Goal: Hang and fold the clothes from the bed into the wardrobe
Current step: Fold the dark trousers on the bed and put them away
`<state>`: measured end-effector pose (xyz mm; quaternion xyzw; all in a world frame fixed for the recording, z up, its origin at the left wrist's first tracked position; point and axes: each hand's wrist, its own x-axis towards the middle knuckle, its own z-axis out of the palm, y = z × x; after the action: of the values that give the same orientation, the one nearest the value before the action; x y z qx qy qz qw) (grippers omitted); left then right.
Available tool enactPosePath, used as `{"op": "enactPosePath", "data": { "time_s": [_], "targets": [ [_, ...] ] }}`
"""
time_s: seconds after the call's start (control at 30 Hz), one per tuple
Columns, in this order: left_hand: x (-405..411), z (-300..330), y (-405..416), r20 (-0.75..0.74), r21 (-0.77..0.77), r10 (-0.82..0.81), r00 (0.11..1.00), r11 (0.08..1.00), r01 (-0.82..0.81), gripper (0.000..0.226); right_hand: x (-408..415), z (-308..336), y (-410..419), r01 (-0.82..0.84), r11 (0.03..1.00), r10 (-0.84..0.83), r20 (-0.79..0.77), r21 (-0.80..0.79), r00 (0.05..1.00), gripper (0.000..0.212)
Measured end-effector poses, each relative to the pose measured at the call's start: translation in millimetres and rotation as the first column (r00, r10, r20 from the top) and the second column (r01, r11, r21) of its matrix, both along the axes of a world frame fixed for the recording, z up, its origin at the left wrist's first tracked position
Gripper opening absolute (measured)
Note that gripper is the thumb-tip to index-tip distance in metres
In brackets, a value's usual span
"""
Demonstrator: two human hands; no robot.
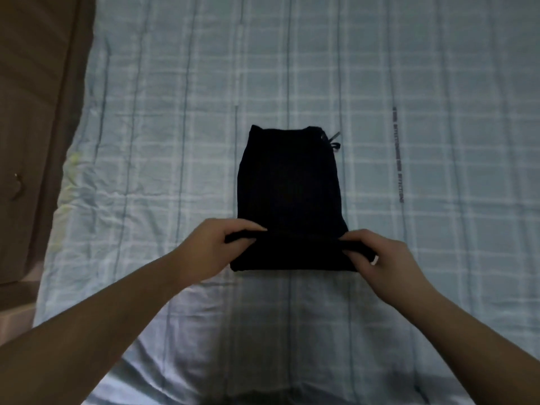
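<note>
dim light | brown wooden furniture (32, 112) left | checked bedsheet (409, 83)

One dark folded garment (289, 197) lies at the frame centre. One drawstring (333, 143) shows at its 1 o'clock corner. Two hands are present: left hand (216, 247) at 7 o'clock of the garment, right hand (380, 258) at 5 o'clock. One checked bedsheet (175, 141). One wooden door (32, 112) at 9 o'clock.

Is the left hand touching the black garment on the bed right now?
Touching. The head view shows the left hand pinching the folded near edge of the black garment, thumb on top and fingers curled under it; the right hand pinches the other end.
</note>
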<state>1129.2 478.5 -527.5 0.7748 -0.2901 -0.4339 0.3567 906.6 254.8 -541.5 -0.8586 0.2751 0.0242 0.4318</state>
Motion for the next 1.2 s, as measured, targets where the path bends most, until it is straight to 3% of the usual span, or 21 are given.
{"op": "enactPosePath", "data": {
  "time_s": [0.17, 0.37, 0.47, 0.57, 0.63, 0.7, 0.8, 0.9, 0.97, 1.1, 1.2],
  "targets": [
    [48, 7, -41, -0.131, -0.051, 0.275, 0.952, 0.958, -0.284, 0.026, 67, 12, -29, 0.123, 0.988, -0.132, 0.11, 0.091, 0.985, 0.027],
    [98, -11, -93, -0.114, -0.102, 0.511, 0.852, 0.847, -0.522, 0.031, 136, -7, -63, 0.377, 0.903, -0.407, 0.128, 0.208, 0.904, 0.029],
    [117, -36, -119, -0.098, -0.114, 0.588, 0.803, 0.795, -0.596, 0.031, 165, -30, -81, 0.412, 0.896, -0.433, 0.122, 0.169, 0.893, 0.024],
    [129, -66, -140, 0.02, -0.06, 0.6, 0.8, 0.799, -0.598, 0.046, 189, -62, -98, 0.424, 0.891, -0.437, 0.049, 0.16, 0.898, 0.03],
    [127, -83, -145, 0.176, -0.025, 0.537, 0.825, 0.84, -0.542, 0.057, 198, -82, -103, 0.441, 0.887, -0.44, -0.036, 0.134, 0.897, 0.044],
    [114, -92, -142, 0.455, -0.037, 0.353, 0.817, 0.925, -0.379, 0.057, 200, -90, -99, 0.448, 0.892, -0.448, -0.004, 0.055, 0.894, 0.052],
    [83, -104, -138, 0.729, -0.007, 0.032, 0.684, 0.999, -0.039, 0.056, 191, -87, -78, 0.34, 0.909, -0.305, 0.169, -0.24, 0.937, 0.05],
    [58, -124, -133, 0.762, 0.185, -0.197, 0.616, 0.979, 0.083, 0.06, 178, -98, -55, -0.008, 0.855, 0.059, 0.082, -0.518, 0.995, 0.052],
    [56, -139, -128, 0.761, 0.255, -0.234, 0.605, 0.966, 0.053, 0.061, 172, -114, -48, -0.128, 0.842, 0.096, -0.089, -0.523, 0.991, 0.056],
    [61, -156, -126, 0.753, 0.281, -0.259, 0.604, 0.958, 0.06, 0.061, 172, -134, -56, -0.168, 0.868, 0.097, -0.172, -0.467, 0.98, 0.06],
    [62, -150, -127, 0.745, 0.186, -0.184, 0.641, 0.98, 0.065, 0.059, 174, -132, -60, -0.098, 0.922, 0.086, -0.049, -0.374, 0.995, 0.06]
  ]
}}
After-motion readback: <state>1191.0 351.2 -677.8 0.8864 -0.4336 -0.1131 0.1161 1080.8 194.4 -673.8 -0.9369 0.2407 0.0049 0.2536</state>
